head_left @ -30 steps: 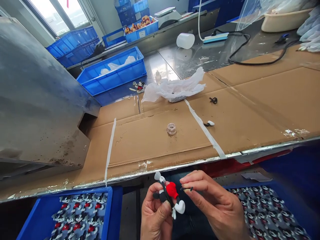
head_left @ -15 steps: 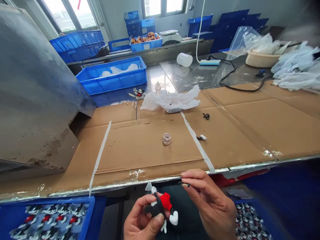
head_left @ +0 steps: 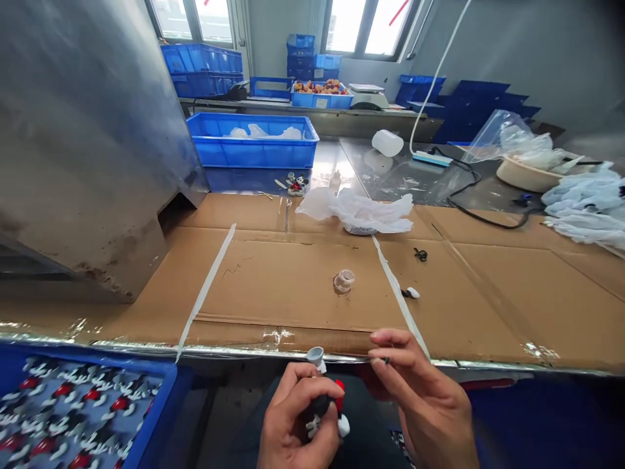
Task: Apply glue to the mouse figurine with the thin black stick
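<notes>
My left hand (head_left: 293,417) is wrapped round a small mouse figurine (head_left: 340,398) with a black body, red shorts and white hands and feet. A grey funnel-shaped part (head_left: 315,355) sticks up from the figurine's white hand. Just to the right, my right hand (head_left: 432,407) pinches a thin dark piece (head_left: 386,360) between thumb and fingers. Its exact kind is too small to make out. The two hands are apart, in front of the table edge, and my left fingers hide much of the figurine's body.
Cardboard (head_left: 273,280) covers the near tabletop. On it are a small clear cup (head_left: 344,281), a black-and-white part (head_left: 411,293), a black part (head_left: 420,254) and white plastic film (head_left: 374,212). A blue tray (head_left: 168,397) of figurines sits lower left. A metal housing (head_left: 92,143) rises at left.
The view has swung left and tipped. My left hand has turned the figurine, so its body is more covered by the fingers and the grey part points up. My right hand keeps its pinch.
</notes>
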A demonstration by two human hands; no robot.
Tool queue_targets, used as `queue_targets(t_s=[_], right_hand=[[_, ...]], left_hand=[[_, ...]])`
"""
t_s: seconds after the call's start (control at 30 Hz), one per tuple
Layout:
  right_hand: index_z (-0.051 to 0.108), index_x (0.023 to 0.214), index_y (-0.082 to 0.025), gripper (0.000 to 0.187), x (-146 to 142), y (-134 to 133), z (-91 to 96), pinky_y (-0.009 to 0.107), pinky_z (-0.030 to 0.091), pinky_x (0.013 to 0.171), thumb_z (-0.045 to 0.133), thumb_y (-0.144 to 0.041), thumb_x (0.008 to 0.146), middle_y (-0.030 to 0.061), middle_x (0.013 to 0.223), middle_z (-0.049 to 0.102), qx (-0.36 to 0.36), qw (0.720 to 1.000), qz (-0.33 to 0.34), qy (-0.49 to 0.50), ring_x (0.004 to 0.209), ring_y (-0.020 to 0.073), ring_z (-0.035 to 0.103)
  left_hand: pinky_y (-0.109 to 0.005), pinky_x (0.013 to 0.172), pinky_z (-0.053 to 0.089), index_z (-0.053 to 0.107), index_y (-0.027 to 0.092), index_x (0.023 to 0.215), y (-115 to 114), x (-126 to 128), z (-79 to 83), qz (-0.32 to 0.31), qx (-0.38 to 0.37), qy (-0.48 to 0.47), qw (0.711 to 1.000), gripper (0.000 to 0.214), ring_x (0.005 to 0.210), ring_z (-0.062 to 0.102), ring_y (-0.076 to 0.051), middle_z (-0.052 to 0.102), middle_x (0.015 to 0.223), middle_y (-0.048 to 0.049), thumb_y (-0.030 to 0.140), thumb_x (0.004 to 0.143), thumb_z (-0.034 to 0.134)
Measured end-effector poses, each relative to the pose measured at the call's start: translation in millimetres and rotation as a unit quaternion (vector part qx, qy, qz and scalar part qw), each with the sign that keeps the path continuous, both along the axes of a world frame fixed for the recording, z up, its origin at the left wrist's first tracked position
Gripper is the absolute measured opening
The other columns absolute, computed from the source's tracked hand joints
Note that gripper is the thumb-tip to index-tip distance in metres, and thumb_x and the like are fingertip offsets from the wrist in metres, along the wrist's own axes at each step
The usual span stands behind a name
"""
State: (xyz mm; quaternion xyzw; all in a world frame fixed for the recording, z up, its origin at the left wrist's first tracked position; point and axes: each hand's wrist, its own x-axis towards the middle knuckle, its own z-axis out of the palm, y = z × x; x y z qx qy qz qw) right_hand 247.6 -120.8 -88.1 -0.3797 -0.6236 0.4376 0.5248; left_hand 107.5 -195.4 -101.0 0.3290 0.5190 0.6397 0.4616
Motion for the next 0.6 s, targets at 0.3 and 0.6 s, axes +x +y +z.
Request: queue_targets(t_s=[0.3,0.6], right_hand=[[0.073,0.101,-0.029,0.025,-8,-28,-6.2,0.027,0.05,0.092,0.066,-0.009,0.088,0.0026,0.105,0.061,0.074,0.993,0.061,-0.073,0.101,0.0189,0.058],[0.071,0.103,-0.028,0.027,-6,-27,0.1,0.028,0.052,0.09,0.064,-0.006,0.088,0.0027,0.103,0.063,0.092,0.984,0.102,-0.112,0.1,0.0194,0.061]], left_hand=[[-0.017,0.041,0.054,0.078,0.026,0.084,-6,-12,7.7,-0.031,-0.032,-0.01,0.999,0.011,0.058,0.054,-0.008,0.048,0.088,-0.0001,0.034,0.079,0.074],[-0.014,0.047,0.051,0.079,0.029,0.085,-9,-14,4.2,-0.018,-0.009,0.06,0.998,0.009,0.064,0.054,-0.008,0.05,0.089,-0.0008,0.032,0.083,0.07]])
